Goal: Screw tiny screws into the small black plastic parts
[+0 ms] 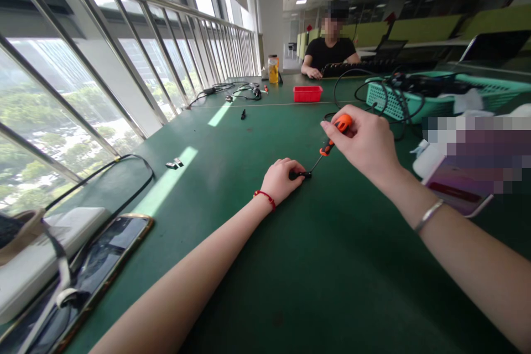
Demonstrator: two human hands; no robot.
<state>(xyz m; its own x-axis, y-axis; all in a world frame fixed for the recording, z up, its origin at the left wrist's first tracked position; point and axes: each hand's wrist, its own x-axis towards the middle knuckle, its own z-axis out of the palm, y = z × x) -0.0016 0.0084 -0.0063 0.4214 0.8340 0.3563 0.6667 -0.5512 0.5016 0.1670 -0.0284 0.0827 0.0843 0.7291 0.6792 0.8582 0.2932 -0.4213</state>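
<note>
the left hand (282, 181) pinches a small, dark, elongated piece (306, 175) low over the smooth green tabletop (232, 215). the right hand (369, 135), higher and to its right, grips a screwdriver (327, 147) by its rounded orange-and-black handle; the thin, straight shaft slants down to the piece (whether the tip touches is too small to tell). beyond the hands sits a red rectangular box (307, 94); beyond the right hand, a perforated green basket (440, 108).
</note>
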